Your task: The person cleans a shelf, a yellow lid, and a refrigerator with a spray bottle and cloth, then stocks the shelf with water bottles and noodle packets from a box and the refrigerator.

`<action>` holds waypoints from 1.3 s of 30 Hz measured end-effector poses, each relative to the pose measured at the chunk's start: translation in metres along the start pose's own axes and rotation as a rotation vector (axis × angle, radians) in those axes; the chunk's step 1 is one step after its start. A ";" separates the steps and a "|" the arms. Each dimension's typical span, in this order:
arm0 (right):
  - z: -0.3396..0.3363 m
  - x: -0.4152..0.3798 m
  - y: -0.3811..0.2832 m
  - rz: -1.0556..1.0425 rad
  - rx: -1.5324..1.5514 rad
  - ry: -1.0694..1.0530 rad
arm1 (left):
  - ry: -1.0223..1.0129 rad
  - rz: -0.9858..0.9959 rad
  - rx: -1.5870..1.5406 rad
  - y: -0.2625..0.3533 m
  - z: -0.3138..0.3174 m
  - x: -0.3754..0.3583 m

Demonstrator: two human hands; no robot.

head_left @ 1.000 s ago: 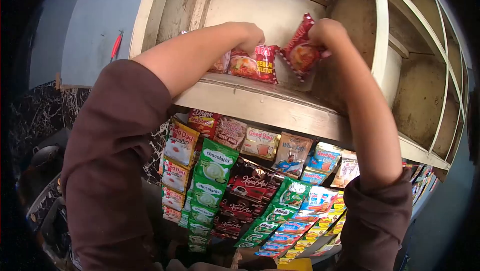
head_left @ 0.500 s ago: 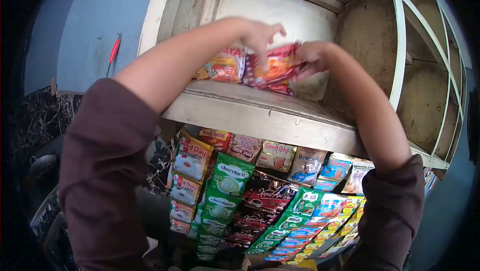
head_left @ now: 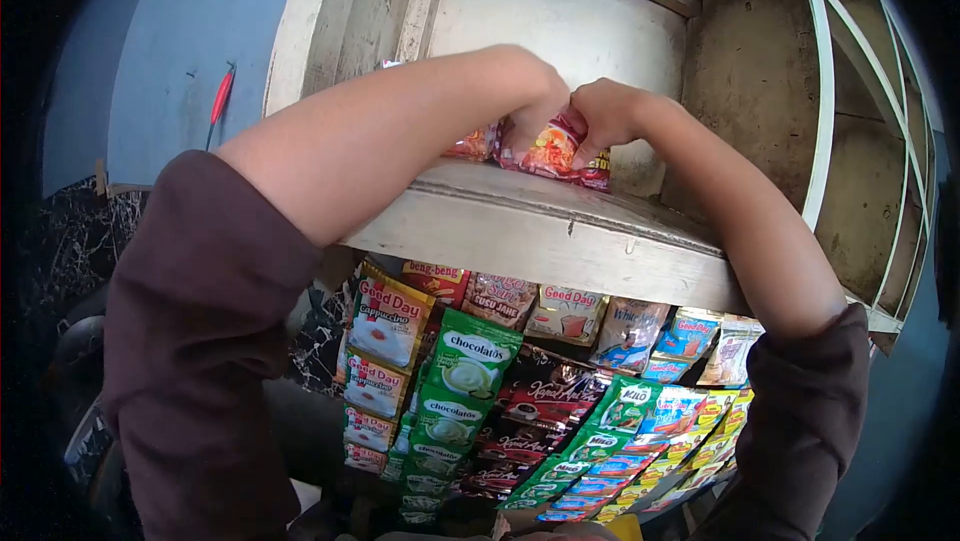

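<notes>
A glossy red instant noodle packet (head_left: pixel 553 149) with a food picture on its front stands on the wooden shelf (head_left: pixel 500 193). My right hand (head_left: pixel 607 119) is closed on its upper right side, thumb down over the front. My left hand (head_left: pixel 540 106) is bent down over the packet's upper left part, its fingers partly hidden and pressed to it. Just left of it, another packet (head_left: pixel 472 146) shows in part behind my left forearm, which covers most of it.
Below the shelf edge hang strips of drink sachets, among them green chocolatos sachets (head_left: pixel 465 376), Good Day sachets (head_left: pixel 385 326) and dark red coffee sachets (head_left: pixel 545 391). White-framed compartments (head_left: pixel 860 171) are at the right. A red-handled tool (head_left: pixel 222 96) hangs on the blue wall.
My left hand has come down from above onto the red packet. The packet now stands lower and straighter on the shelf, and my right hand has shifted over its top corner.
</notes>
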State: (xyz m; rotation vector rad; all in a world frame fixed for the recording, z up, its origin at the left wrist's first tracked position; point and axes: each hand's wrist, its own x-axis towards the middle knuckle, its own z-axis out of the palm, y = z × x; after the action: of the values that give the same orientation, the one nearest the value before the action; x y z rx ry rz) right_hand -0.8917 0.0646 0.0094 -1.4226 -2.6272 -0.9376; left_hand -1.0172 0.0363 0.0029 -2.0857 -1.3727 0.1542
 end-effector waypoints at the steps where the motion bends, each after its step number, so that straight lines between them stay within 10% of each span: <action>1: 0.000 0.003 0.001 -0.004 0.005 -0.008 | 0.000 -0.010 -0.024 -0.002 0.000 0.002; 11: -0.026 -0.060 0.003 0.239 0.642 -0.003 | 0.164 0.024 -0.619 -0.023 0.000 -0.034; 15: -0.013 -0.106 -0.023 0.211 0.560 0.388 | 0.799 0.003 -0.531 0.001 0.010 -0.075; 24: 0.072 -0.266 -0.196 0.047 0.488 1.103 | 1.149 -0.464 -0.378 0.201 0.056 -0.256; 39: 0.131 -0.483 -0.477 -0.510 1.316 0.505 | 0.317 -0.937 -0.540 0.383 0.113 -0.613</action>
State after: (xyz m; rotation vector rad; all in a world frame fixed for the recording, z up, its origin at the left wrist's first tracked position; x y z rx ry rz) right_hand -0.9385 -0.4302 -0.4708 -0.1677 -2.2712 0.4487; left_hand -1.0396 -0.5417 -0.4454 -1.5004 -2.1609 -0.9742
